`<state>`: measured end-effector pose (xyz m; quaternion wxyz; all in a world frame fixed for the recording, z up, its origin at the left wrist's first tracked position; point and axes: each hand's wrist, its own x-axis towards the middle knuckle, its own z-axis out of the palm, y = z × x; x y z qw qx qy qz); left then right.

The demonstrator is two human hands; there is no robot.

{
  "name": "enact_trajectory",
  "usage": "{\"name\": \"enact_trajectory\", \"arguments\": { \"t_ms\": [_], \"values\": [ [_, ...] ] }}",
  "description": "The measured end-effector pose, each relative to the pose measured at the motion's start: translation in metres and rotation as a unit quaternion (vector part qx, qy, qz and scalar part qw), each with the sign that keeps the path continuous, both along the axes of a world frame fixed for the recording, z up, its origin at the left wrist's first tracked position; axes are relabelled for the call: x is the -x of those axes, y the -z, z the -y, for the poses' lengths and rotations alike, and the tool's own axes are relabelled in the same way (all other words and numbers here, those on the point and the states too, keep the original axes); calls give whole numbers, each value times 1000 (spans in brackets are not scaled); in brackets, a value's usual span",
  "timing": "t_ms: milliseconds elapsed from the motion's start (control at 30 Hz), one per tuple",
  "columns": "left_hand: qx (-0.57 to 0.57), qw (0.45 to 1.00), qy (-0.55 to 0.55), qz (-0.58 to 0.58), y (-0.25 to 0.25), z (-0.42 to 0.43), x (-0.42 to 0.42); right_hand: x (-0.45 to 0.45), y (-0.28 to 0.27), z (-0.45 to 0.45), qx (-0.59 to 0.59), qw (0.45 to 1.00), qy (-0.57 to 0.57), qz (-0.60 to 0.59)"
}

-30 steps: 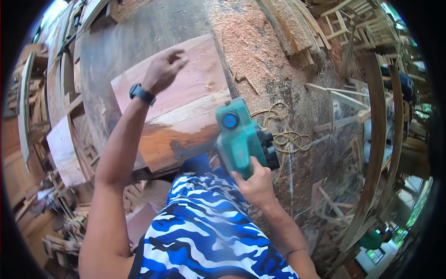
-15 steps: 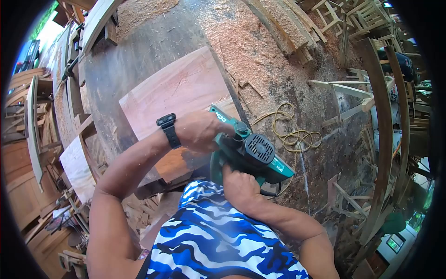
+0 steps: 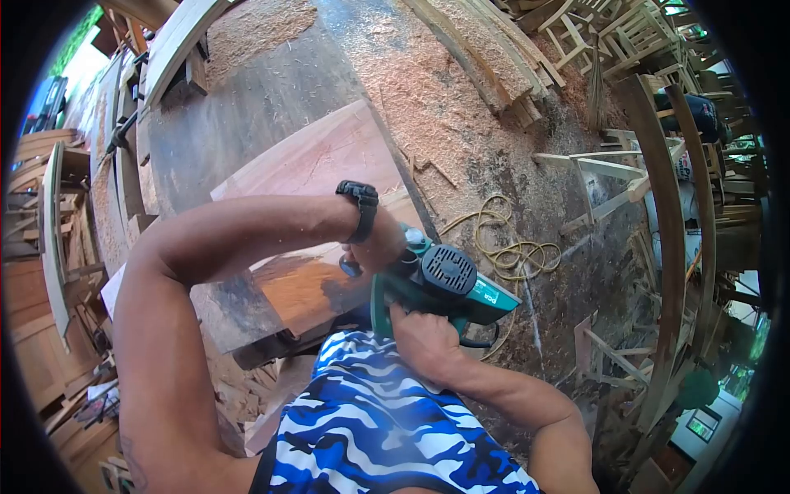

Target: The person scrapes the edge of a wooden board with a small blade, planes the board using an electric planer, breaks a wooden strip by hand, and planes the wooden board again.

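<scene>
A green and black electric planer (image 3: 448, 267) sits over the near right part of a pale pinkish wooden board (image 3: 321, 160). My right hand (image 3: 424, 336) is closed around its rear handle. At the planer's front, my left hand (image 3: 378, 243) grips it with the wrist raised; most of its fingers are hidden. A dark rounded knob (image 3: 350, 266) shows beside that hand. The board's near part has an orange-brown, wet-looking patch (image 3: 304, 296). Under the board lies a grey worktable (image 3: 185, 152). The planer's sole is out of sight.
A yellow cord (image 3: 527, 259) lies coiled on the ground right of the table. Wood shavings (image 3: 411, 90) cover the ground beyond, near long planks (image 3: 469, 62). Wooden frames (image 3: 613, 185) and upright timbers (image 3: 662, 189) stand at the right. Curved wood pieces (image 3: 177, 49) are at the left.
My left forearm has swung up and across the board, and the left wrist now bends over the planer's front. The planer has shifted only slightly; my right hand keeps its hold.
</scene>
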<state>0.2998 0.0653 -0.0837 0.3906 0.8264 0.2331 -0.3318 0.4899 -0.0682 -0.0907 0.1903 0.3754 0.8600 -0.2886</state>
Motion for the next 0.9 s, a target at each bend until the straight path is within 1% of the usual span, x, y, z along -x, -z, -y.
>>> {"name": "enact_trajectory", "arguments": {
  "t_ms": [33, 67, 133, 167, 200, 233, 267, 300, 333, 367, 400, 467, 533, 600, 633, 667, 733, 767, 800, 867, 900],
  "values": [
    [23, 996, -2, -87, -9, -5, -1, 0, 1, -1, -3, 1000, 5, -4],
    [25, 996, 0, -87, -7, -10, 3, -1, 1, -2, -1, 1000, 7, -5],
    [-52, 999, 12, 7, -1, -16, 10, -3, -1, -4, 3, 1000, 3, -8],
    [-104, 995, -12, -6, -32, -15, 6, -3, -2, -5, 4, 1000, 2, -7],
    [-102, 995, -12, -6, -50, -19, 11, -4, -3, -5, 0, 1000, 1, -11],
    [-155, 983, -90, 52, -62, -25, 21, -4, -4, -6, -5, 1000, 0, -15],
    [-205, 959, -165, 108, -67, -29, 29, -3, -5, -7, -2, 1000, 2, -17],
    [-202, 960, -162, 107, -63, -27, 35, -3, -7, -10, 28, 1000, 7, -12],
    [-210, 947, -182, 160, -55, -25, 42, -2, -8, -11, 56, 998, 12, -6],
    [-216, 931, -202, 213, -48, -23, 44, -2, -8, -10, 57, 998, 12, -7],
    [-220, 935, -209, 183, -41, -14, 41, -1, -7, -10, 55, 998, 13, 0],
    [-206, 949, -195, 141, -30, 4, 35, 0, -6, -10, 54, 998, 13, 7],
    [-198, 950, -192, 149, -16, 11, 35, 0, -6, -10, 56, 998, 17, 6],
    [-140, 966, -150, 155, 2, 12, 38, 0, -6, -10, 54, 998, 15, 3],
    [-173, 959, -143, 172, 17, 11, 40, 0, -6, -11, 52, 999, 14, 0],
    [-174, 959, -144, 172, 20, 7, 42, 0, -6, -11, 51, 999, 12, 0],
    [-90, 960, -98, 245, 28, -3, 45, 1, -6, -10, 49, 999, 6, 8],
    [-68, 968, -96, 221, 23, -8, 44, 1, -6, -9, 49, 999, 4, 9],
    [-68, 967, -99, 223, 15, -13, 47, 1, -6, -8, 37, 999, 1, 17],
    [-28, 911, -246, 331, 4, -26, 55, 1, -7, -8, 25, 999, -5, 25],
    [3, 832, -359, 423, 12, -34, 59, 1, -9, -9, 32, 999, 0, 25]
  ]
}}
